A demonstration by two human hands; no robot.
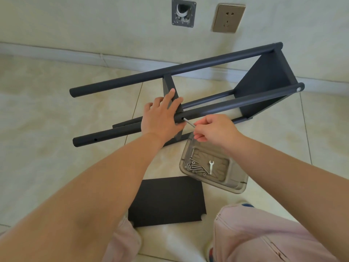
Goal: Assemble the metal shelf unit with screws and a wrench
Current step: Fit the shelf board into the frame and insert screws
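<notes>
Dark grey metal shelf unit [264, 80], partly assembled, lies on its side on the beige tiled floor [47, 110], just in front of the wall skirting. Four round tube legs run lengthwise; one rectangular shelf panel is fixed at the frame's far right end, a second sits upright between the tubes near its middle.

Left hand [160, 118] rests over the frame's near upper tube, beside the middle panel; fingers [171, 93] extended and relaxed, lying against the panel, gripping nothing.

Right hand [215, 129] is just right of the left hand, in front of the same tube. Thumb and fingers pinch a long silver screw [188, 122], whose tip sits at a hole in the tube.

Clear plastic tray [234, 178] lies on the floor in front of the frame, below the right hand. It holds loose silver screws and washers [194, 167] and a small flat silver wrench [211, 166].

Loose black rectangular shelf panel [166, 201] lies flat on the floor in front of the frame, left of the tray, between the person's pale pink trouser knees [264, 233].
</notes>
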